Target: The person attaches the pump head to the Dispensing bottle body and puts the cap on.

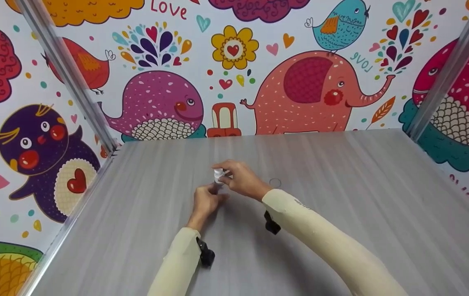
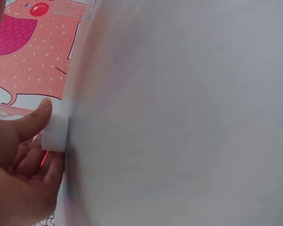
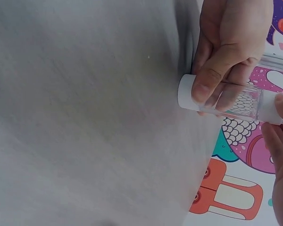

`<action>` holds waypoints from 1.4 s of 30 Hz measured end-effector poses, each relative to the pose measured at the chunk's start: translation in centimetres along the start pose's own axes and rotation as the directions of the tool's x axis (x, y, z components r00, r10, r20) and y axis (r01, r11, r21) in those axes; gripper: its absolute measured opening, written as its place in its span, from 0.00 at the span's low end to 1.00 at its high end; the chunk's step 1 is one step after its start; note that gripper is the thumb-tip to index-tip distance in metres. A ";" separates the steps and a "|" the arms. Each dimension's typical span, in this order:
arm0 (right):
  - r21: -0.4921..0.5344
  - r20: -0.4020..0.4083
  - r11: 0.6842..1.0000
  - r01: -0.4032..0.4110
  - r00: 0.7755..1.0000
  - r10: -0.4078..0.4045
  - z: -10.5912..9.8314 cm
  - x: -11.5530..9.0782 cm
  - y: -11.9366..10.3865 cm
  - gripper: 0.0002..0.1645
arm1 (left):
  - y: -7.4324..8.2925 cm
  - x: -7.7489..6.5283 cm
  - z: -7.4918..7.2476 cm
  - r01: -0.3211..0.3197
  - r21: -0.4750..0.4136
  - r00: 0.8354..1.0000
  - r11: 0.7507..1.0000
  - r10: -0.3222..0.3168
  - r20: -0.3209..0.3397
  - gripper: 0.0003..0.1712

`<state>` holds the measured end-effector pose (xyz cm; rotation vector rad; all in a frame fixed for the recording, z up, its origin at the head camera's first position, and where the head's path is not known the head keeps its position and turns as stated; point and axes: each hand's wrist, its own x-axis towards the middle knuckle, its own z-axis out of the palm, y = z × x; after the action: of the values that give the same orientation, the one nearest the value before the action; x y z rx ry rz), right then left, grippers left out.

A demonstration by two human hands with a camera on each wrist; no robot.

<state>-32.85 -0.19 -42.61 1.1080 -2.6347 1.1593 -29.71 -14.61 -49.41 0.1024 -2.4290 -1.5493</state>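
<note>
A small clear bottle [image 3: 247, 101] with a white base [image 3: 186, 92] and a white cap [image 3: 270, 107] is held upright over the table, between both hands. My left hand [image 1: 206, 203] grips its lower part; in the left wrist view the thumb and fingers of that left hand [image 2: 28, 165] lie around the white base [image 2: 56, 134]. At the top, my right hand [image 1: 240, 177] pinches the white cap between thumb and fingers. The fingers partly cover the bottle in the head view. Whether the base touches the tabletop I cannot tell.
The grey wood-grain table [image 1: 144, 230] spreads around the hands. A thin round outline [image 1: 275, 182] lies on it, right of the right hand. Behind stands a wall [image 1: 234, 86] printed with cartoon animals, with metal posts [image 1: 68, 74] at the corners.
</note>
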 end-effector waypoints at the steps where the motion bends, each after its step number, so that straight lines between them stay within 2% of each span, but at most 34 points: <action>1: -0.003 0.000 1.000 -0.006 1.000 0.006 0.0 0.0 0.0 0.24 | 0.0 0.0 0.0 0.002 0.000 1.000 1.000 -0.002 0.001 0.10; 8: -0.018 0.003 0.998 -0.055 0.998 0.055 0.0 0.2 -0.1 0.23 | 0.0 0.0 0.0 0.015 0.006 1.000 1.000 -0.015 0.003 0.09; 15: -0.046 -0.004 0.998 -0.041 0.999 0.041 0.2 0.3 0.0 0.23 | -0.1 -0.1 0.0 0.008 0.005 1.000 1.000 -0.008 -0.001 0.08; 19: -0.043 -0.007 0.998 -0.040 0.999 0.040 0.3 0.2 0.0 0.28 | -0.1 -0.1 -0.1 -0.004 0.021 1.000 1.000 0.005 -0.012 0.09; 24: -0.016 0.019 0.997 -0.075 0.997 0.075 0.0 0.2 -0.5 0.33 | -0.1 0.0 -0.1 -0.027 0.041 0.999 0.999 0.028 -0.020 0.07; 27: -0.016 0.036 0.998 -0.068 0.997 0.068 -0.1 0.3 -0.7 0.32 | -0.1 0.1 0.0 -0.028 0.048 0.999 0.998 0.029 -0.015 0.07; 31: -0.036 0.055 0.999 -0.018 0.998 0.020 0.1 0.3 -0.8 0.28 | -0.1 0.1 0.0 -0.020 0.051 1.000 0.998 0.020 -0.010 0.12; 35: -0.055 0.064 0.998 0.017 0.998 -0.014 0.3 0.2 -0.6 0.26 | -0.2 0.2 0.1 -0.020 0.037 1.000 0.999 0.021 -0.006 0.07; 42: -0.057 0.052 0.998 -0.021 0.998 0.024 0.4 0.2 -0.5 0.26 | -0.2 0.1 0.1 -0.013 0.025 1.000 1.000 0.013 -0.001 0.09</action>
<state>-32.62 -0.80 -42.48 1.1178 -2.7080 1.0666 -29.85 -14.62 -49.59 0.0922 -2.4443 -1.5130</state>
